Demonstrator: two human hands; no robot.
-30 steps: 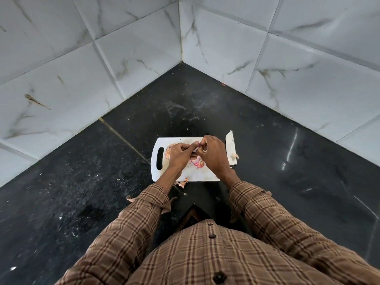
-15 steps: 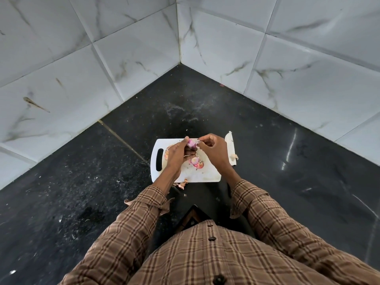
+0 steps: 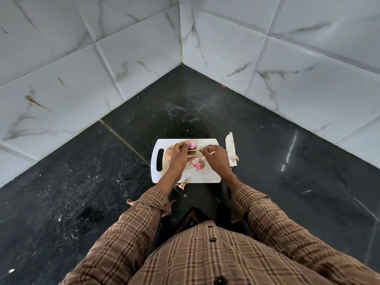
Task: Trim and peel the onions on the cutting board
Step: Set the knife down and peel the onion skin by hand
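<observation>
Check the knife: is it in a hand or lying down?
Lying down. The knife rests flat on the black counter just right of the cutting board; the right hand is over the board, not on it.

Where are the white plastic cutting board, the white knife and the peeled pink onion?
white plastic cutting board (image 3: 207, 176): head view, bare near part.
white knife (image 3: 230, 147): head view, blade middle.
peeled pink onion (image 3: 192, 145): head view, top.
</observation>
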